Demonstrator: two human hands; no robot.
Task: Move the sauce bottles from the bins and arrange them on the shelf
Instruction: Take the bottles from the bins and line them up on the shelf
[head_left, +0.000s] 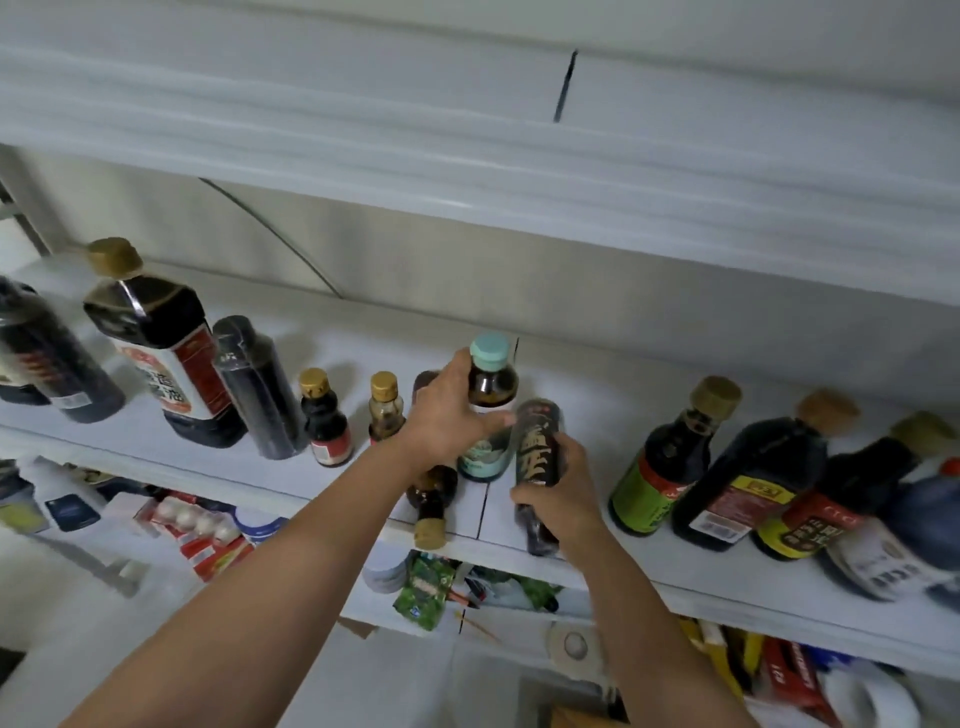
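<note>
Left hand (447, 415): fingers curled round the teal-capped bottle (488, 379), upright mid-shelf (374, 332); right hand (569, 493): fingers wrapped round a dark gold-lettered bottle (535, 441), tilted, lower end at the shelf's front edge; small brown bottle (431, 493) lies on its side under my left wrist; green-labelled bottle (654, 467) stands to the right.

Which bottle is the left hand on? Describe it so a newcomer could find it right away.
Start at the white shelf carrying the row of dark sauce bottles. Near its middle the left hand grips a brown bottle, just left of the black bottle held in the right hand. It alone has a pale teal cap; the small bottles beside it have gold ones.
</note>
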